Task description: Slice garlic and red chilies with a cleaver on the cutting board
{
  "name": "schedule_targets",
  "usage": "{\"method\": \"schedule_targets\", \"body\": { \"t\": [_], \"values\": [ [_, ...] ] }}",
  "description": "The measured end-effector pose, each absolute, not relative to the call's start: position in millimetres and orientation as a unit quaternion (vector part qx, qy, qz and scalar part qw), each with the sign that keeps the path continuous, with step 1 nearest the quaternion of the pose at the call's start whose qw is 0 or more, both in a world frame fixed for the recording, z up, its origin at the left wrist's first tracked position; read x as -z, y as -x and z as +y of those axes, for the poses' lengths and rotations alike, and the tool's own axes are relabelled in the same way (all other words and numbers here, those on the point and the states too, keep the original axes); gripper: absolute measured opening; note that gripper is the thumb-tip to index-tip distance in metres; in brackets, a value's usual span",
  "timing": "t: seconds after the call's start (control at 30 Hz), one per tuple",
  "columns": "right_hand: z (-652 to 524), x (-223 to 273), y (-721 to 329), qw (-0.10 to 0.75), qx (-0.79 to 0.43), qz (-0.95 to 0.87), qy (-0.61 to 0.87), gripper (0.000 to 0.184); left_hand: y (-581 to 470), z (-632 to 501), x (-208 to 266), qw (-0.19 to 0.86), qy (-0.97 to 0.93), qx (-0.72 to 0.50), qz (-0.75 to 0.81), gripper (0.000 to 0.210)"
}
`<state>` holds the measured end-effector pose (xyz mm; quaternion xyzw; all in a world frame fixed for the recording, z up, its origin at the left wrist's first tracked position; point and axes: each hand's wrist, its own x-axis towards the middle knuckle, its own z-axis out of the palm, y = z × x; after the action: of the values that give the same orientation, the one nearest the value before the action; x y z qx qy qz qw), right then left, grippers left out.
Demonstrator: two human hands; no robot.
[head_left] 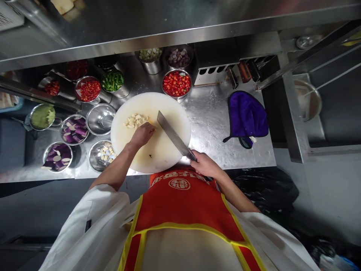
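Note:
My right hand (205,164) is wrapped round the dark handle of a cleaver (173,136), whose long blade slants up and left over the round white cutting board (169,162). To the left of the blade, my left hand (143,134) is closed above the board, fingers curled together. Whatever its fingertips pinch is hidden or too small to name. Just beyond that hand lies a pile of pale pieces, apparently garlic cloves (134,120). A small dark scrap (150,156) rests on the board's near part.
Left of the board are an empty steel bowl (97,119), a bowl of pale cloves (105,152) and bowls of cut eggplant (75,131). Chopped red chilies (176,83) stand behind. A purple cloth (248,114) lies right, below a knife rack (210,75). A steel shelf (169,34) overhangs.

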<state>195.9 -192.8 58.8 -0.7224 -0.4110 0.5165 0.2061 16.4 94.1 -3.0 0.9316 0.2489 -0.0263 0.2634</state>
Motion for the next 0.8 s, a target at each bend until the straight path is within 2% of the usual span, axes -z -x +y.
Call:
{"method": "schedule_targets", "body": {
  "t": [0.13,0.3,0.53,0.67,0.8],
  "values": [
    [-193.0,-58.4,-195.5,0.206,-0.517,-0.413,0.721,0.020,-21.4,99.2,9.4,0.225,-0.947,0.006,0.231,0.025],
    [-192.3,-60.6,-195.3,0.208,-0.518,-0.412,0.720,0.020,-25.5,104.6,16.1,0.270,-0.944,0.001,0.191,0.023],
    [-193.5,-63.7,-197.1,0.210,-0.502,-0.425,0.724,0.019,-37.8,89.3,23.3,0.260,-0.930,-0.039,0.257,0.020],
    [-197.3,-66.9,-197.5,0.213,-0.491,-0.427,0.728,0.029,-40.6,82.9,27.2,0.261,-0.925,-0.058,0.269,0.020],
    [-197.3,-72.1,-195.3,0.208,-0.487,-0.443,0.723,0.028,-42.4,81.0,26.8,0.252,-0.926,-0.052,0.278,0.019]
  ]
}}
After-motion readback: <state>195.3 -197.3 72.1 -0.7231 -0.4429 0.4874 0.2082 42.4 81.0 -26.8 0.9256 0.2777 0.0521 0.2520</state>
